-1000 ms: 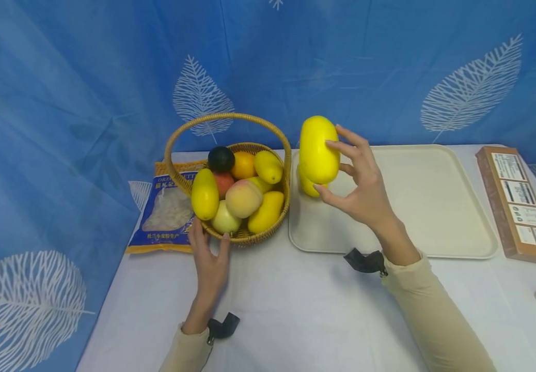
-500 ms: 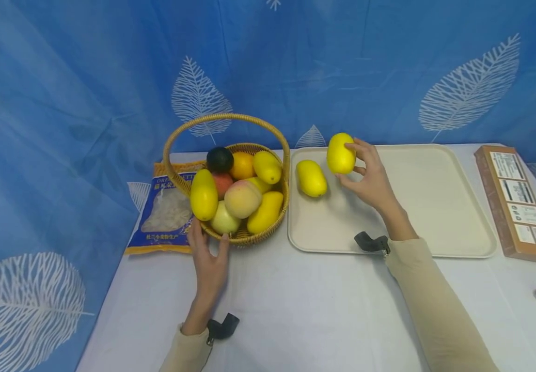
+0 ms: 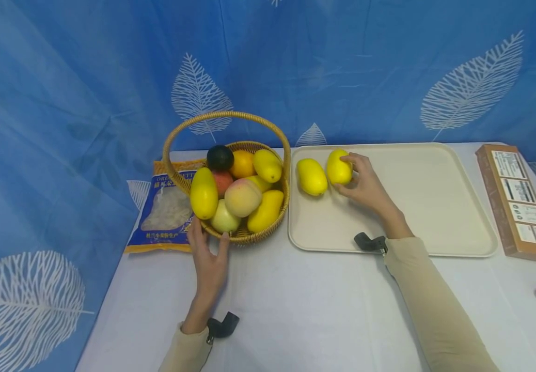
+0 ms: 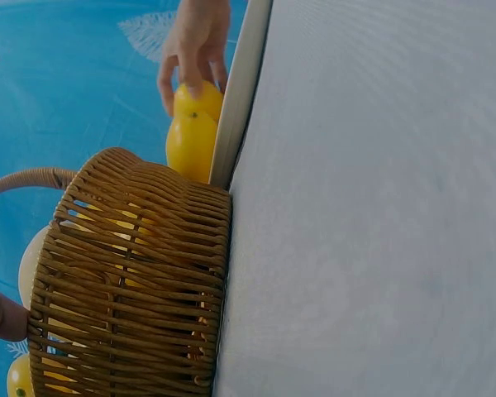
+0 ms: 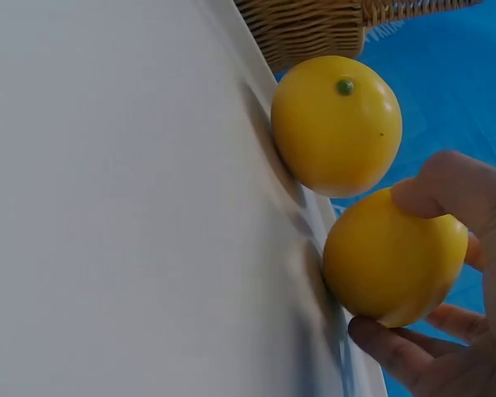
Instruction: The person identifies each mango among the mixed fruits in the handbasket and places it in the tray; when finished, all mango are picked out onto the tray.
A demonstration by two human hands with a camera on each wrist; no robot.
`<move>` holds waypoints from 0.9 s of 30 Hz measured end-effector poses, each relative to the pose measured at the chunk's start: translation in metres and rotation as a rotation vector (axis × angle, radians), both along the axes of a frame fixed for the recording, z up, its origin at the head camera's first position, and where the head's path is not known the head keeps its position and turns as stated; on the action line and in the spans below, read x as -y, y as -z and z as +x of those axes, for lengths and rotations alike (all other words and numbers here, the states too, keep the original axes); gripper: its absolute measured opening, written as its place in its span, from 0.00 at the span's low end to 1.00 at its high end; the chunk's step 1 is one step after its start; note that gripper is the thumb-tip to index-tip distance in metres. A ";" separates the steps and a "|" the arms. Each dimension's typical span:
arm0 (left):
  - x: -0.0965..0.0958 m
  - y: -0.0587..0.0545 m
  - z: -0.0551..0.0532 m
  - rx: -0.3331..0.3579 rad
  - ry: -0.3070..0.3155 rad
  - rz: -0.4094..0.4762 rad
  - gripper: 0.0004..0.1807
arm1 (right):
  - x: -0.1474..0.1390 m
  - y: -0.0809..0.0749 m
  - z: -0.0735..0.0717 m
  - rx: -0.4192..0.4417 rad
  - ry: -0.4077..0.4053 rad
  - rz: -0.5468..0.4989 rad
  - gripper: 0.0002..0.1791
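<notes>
"Left hand [image 3: 209, 268]?"
"Held nearer the body, thumb [image 3: 223, 248] spread from fingers [image 3: 195, 235]."
"Right hand [image 3: 365, 186]?"
"Held farther forward on an outstretched arm [image 3: 435, 305]; thumb and fingers curved in a grip."

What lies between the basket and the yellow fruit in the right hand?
Another yellow fruit, lying on the tray; the head and right wrist views show it.

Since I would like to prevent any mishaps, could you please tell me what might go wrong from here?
The held yellow fruit is rounded, so it may roll when the right hand lets go, perhaps knocking the neighbouring yellow fruit on the tray.
The left hand touches the basket; a careless push might jolt it, and the peach, high on the pile, could tumble.
</notes>
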State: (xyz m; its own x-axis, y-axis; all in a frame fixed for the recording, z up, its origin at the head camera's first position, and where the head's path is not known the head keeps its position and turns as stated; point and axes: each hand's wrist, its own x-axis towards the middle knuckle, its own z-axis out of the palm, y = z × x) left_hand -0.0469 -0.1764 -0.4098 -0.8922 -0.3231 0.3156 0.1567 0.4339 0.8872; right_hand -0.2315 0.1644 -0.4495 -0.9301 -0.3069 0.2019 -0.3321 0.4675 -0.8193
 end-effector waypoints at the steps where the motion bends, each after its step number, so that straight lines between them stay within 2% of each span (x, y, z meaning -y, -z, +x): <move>1: 0.000 0.000 0.000 0.000 0.000 0.000 0.39 | 0.000 0.000 0.000 0.008 -0.003 0.004 0.39; 3: 0.002 0.005 -0.001 -0.003 -0.002 -0.001 0.39 | -0.001 0.001 0.000 0.021 -0.012 0.013 0.40; 9: 0.012 0.033 -0.008 -0.008 -0.016 -0.017 0.42 | -0.001 -0.001 0.002 0.054 -0.012 0.054 0.43; 14: 0.016 0.039 -0.008 -0.018 -0.007 -0.022 0.42 | -0.003 -0.001 0.002 0.034 -0.002 0.112 0.43; 16: 0.015 0.038 -0.008 -0.023 -0.003 -0.020 0.42 | -0.003 -0.001 0.002 0.021 0.000 0.120 0.43; 23: 0.001 0.003 0.001 -0.006 0.002 -0.010 0.40 | -0.004 0.000 0.003 0.009 0.024 0.145 0.43; 27: 0.000 0.003 0.001 -0.007 0.000 -0.007 0.39 | -0.005 -0.001 0.003 0.014 0.044 0.155 0.43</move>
